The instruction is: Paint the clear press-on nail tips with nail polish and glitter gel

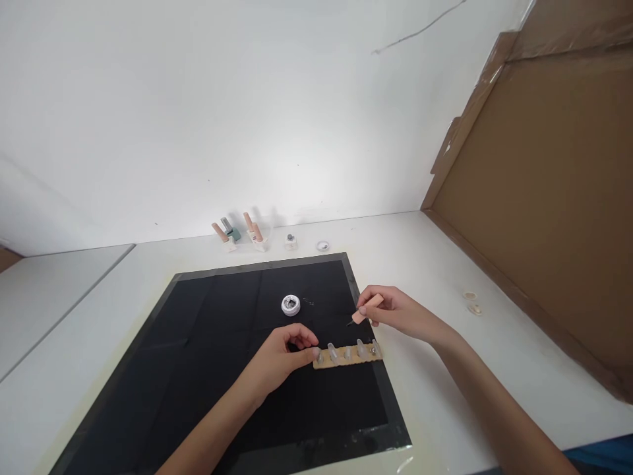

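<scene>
Two hands are at work over a black mat [222,343]. A wooden strip [349,357] of clear nail tips is pinched at its end by the left grip [287,353]. Just beyond it, a small brush [366,310] is enclosed in the right grip [395,311].

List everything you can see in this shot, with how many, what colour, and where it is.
black mat: one, black, on the white table in front of the person
white table: one, white, running to the wall
strip of nail tips: one pale wooden strip with about five clear tips, at the mat's right edge
small round jar: one, white, open, on the mat behind the strip
polish bottles: about four, pink and grey caps, by the wall
small pots: two, whitish, right of the bottles
small rings: two, cream, on the table at right
cardboard sheet: one, brown, leaning at right
left hand: holds the strip's left end
right hand: holds a pink-handled brush over the strip
</scene>
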`<act>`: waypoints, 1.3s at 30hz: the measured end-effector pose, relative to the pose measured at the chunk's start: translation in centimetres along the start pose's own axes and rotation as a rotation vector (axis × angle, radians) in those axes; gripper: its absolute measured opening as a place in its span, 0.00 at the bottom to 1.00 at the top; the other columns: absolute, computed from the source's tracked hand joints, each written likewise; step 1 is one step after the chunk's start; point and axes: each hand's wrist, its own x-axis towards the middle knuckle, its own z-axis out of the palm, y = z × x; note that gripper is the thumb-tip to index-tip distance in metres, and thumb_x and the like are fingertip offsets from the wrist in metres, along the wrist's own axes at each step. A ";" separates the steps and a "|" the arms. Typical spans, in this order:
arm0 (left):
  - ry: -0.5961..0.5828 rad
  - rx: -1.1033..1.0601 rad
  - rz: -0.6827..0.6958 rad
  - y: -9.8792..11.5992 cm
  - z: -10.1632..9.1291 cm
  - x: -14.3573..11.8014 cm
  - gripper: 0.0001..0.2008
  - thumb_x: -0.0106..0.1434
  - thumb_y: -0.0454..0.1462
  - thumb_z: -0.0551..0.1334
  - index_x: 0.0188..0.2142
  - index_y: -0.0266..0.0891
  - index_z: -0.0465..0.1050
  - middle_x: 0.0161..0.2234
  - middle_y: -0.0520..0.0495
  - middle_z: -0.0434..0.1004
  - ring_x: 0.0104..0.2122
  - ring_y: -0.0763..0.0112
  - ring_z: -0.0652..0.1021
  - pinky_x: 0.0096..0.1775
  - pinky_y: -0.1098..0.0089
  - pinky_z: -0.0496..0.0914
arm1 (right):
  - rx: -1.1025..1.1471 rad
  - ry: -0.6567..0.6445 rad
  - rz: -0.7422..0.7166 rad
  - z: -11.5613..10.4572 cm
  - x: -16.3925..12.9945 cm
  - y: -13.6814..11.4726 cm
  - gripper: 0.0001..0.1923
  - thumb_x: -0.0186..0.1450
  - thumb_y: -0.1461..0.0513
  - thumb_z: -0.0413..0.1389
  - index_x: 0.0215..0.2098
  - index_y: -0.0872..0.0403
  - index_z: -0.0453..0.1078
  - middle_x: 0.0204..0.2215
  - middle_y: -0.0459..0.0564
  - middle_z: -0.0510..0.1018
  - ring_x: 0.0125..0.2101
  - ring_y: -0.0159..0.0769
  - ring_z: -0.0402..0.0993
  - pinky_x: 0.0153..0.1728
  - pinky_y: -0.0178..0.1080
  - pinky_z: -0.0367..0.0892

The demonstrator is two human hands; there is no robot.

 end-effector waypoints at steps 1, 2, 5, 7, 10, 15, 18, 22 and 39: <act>0.000 -0.004 -0.005 0.1 -0.1 0.0 0.09 0.51 0.42 0.66 0.28 0.38 0.75 0.26 0.50 0.73 0.30 0.66 0.73 0.33 0.69 0.65 | 0.000 0.001 0.002 0.0 0.0 0.0 0.13 0.63 0.51 0.58 0.32 0.52 0.71 0.31 0.49 0.77 0.30 0.35 0.70 0.33 0.39 0.67; 0.001 -0.007 -0.008 0.2 -0.1 0.0 0.10 0.51 0.43 0.65 0.28 0.38 0.75 0.26 0.50 0.72 0.30 0.66 0.72 0.33 0.69 0.65 | 0.000 0.002 0.005 0.0 0.0 -0.1 0.13 0.63 0.51 0.58 0.32 0.53 0.71 0.31 0.49 0.77 0.30 0.35 0.70 0.33 0.39 0.67; -0.001 -0.008 0.004 0.6 0.3 0.1 0.11 0.51 0.43 0.65 0.30 0.38 0.74 0.27 0.49 0.72 0.32 0.66 0.72 0.33 0.68 0.65 | -0.001 0.002 0.009 0.1 -0.1 -0.2 0.13 0.63 0.52 0.58 0.32 0.53 0.71 0.31 0.48 0.77 0.29 0.34 0.69 0.33 0.39 0.67; -0.008 -0.001 0.019 0.7 0.9 0.4 0.10 0.50 0.42 0.65 0.30 0.38 0.74 0.29 0.49 0.72 0.33 0.65 0.72 0.34 0.68 0.66 | -0.002 0.003 0.011 0.1 -0.1 -0.3 0.12 0.62 0.52 0.59 0.32 0.53 0.71 0.30 0.48 0.77 0.29 0.34 0.69 0.32 0.39 0.66; -0.023 0.017 0.035 0.9 1.8 1.0 0.08 0.50 0.39 0.66 0.29 0.39 0.74 0.30 0.49 0.73 0.34 0.64 0.72 0.35 0.68 0.66 | 0.002 0.002 0.013 0.1 -0.1 -0.3 0.11 0.63 0.53 0.59 0.32 0.52 0.71 0.30 0.48 0.78 0.29 0.35 0.70 0.32 0.39 0.67; -0.060 0.045 0.029 1.3 2.2 1.5 0.05 0.49 0.35 0.65 0.28 0.39 0.73 0.28 0.50 0.72 0.33 0.65 0.72 0.36 0.68 0.67 | 0.010 -0.003 0.007 0.0 0.0 0.0 0.12 0.63 0.52 0.58 0.33 0.52 0.71 0.33 0.50 0.80 0.30 0.36 0.71 0.33 0.40 0.67; -0.082 0.052 0.017 1.5 2.0 1.7 0.05 0.48 0.35 0.65 0.27 0.39 0.72 0.27 0.52 0.70 0.32 0.66 0.71 0.36 0.68 0.66 | 0.011 -0.008 0.008 0.0 -0.1 0.1 0.11 0.64 0.52 0.58 0.33 0.52 0.71 0.33 0.50 0.81 0.30 0.36 0.70 0.33 0.40 0.67; -0.111 0.052 0.019 1.5 1.9 1.8 0.06 0.48 0.34 0.64 0.27 0.39 0.69 0.28 0.52 0.69 0.31 0.67 0.69 0.35 0.68 0.65 | 0.015 -0.009 0.009 0.0 -0.1 0.1 0.11 0.64 0.53 0.58 0.33 0.52 0.71 0.33 0.50 0.81 0.30 0.36 0.70 0.33 0.40 0.67; -0.195 0.050 0.019 0.9 1.8 2.0 0.09 0.49 0.37 0.63 0.31 0.41 0.65 0.32 0.52 0.65 0.34 0.67 0.65 0.37 0.68 0.61 | 0.019 0.004 0.032 -0.1 0.3 0.3 0.10 0.64 0.54 0.59 0.32 0.53 0.71 0.32 0.49 0.80 0.30 0.34 0.69 0.33 0.39 0.66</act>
